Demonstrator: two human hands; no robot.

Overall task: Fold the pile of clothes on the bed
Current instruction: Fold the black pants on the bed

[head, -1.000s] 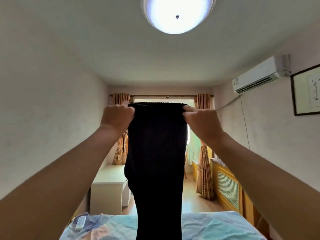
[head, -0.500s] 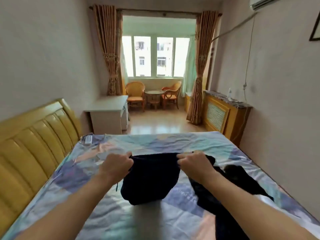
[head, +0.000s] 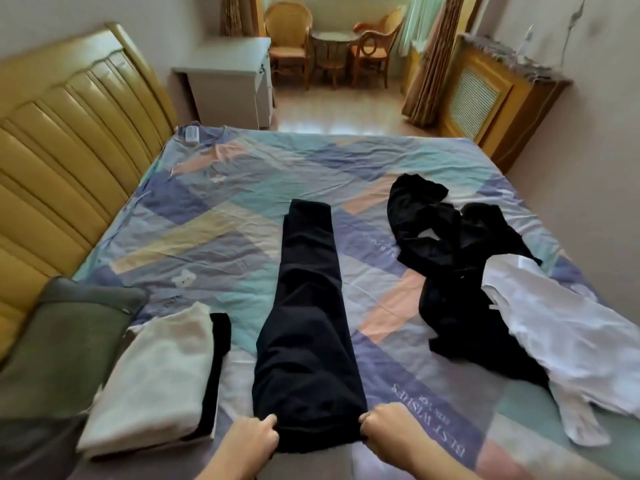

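On the left of the bed (head: 214, 188) I see a folded stack (head: 152, 379) beside a green pillow (head: 59, 344). At centre, the dark trousers (head: 308, 317) lie flat with their long axis running straight away from me, waistband nearest and hems far. My left hand (head: 251, 441) pinches the left waistband corner with curled fingers; my right hand (head: 389, 431) grips the right corner the same way. Both hands sit equally near that end, so I judge the next fold must travel lengthwise, away from me toward the hems. To the right lie the unfolded dark clothes (head: 450, 258) and a white shirt (head: 568, 337).
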